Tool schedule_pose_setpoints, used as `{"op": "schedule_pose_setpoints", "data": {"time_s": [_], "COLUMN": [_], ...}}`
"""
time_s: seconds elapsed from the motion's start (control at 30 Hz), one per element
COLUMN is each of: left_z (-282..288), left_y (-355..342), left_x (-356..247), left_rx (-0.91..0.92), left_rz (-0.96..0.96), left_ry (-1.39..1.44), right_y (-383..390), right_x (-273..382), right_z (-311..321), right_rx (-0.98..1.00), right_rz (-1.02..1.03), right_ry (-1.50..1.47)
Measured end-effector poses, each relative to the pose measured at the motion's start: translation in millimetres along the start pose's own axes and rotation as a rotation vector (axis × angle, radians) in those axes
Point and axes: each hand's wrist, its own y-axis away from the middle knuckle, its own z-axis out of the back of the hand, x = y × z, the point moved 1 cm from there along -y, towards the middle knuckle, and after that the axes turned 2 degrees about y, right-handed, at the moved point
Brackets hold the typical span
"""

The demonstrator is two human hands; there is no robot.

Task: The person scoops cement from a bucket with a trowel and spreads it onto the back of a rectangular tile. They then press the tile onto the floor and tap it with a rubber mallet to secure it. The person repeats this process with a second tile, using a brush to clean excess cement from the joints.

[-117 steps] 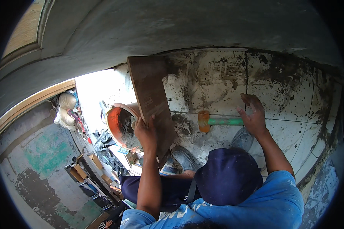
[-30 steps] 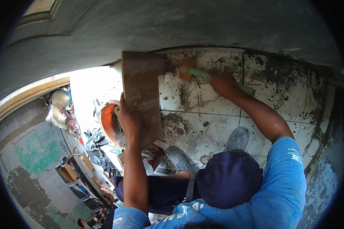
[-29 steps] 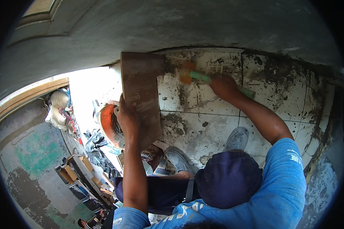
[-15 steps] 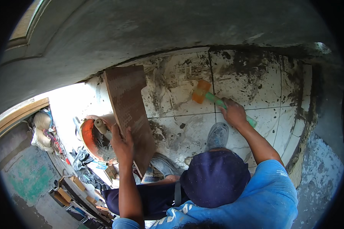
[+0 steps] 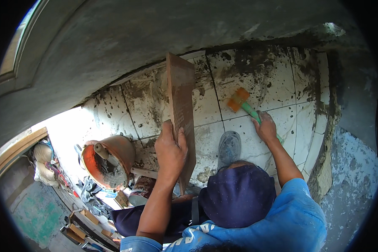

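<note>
My left hand (image 5: 170,149) grips the left edge of a large brown tile (image 5: 184,96), its fingers and thumb closed round it. The tile stands on edge, tilted, with a patterned back and a notch cut into its far right side. To the right, my right hand (image 5: 265,126) is closed round the green handle of a rubber mallet (image 5: 251,111). The mallet's orange head is held over the floor tiles, apart from the brown tile. A grey boot (image 5: 229,147) is planted between the two hands.
Mortar-stained white floor tiles (image 5: 256,84) run along a grey plastered wall (image 5: 155,29). At left an orange bucket (image 5: 122,151) holds mortar and a handled tool; beside it stands a paint can (image 5: 143,187). Cloths, boxes and tools crowd the lower left.
My left hand has carried the brown tile to the right, turning it more edge-on, away from the bucket and uncovering the can. The mallet has shifted slightly right, still in my right hand.
</note>
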Motion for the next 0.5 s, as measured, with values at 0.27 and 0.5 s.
{"op": "schedule_pose_setpoints", "data": {"time_s": [0.27, 0.5], "left_z": [-26, -34], "left_y": [-17, -19], "left_x": [-25, -45], "left_rx": [0.041, 0.032], "left_rz": [0.004, 0.056], "left_ry": [0.023, 0.043], "right_y": [-3, -4], "right_x": [-13, -18], "right_z": [-11, -22], "right_rx": [0.033, 0.026], "right_rz": [-0.066, -0.04], "right_ry": [-0.102, -0.086]}}
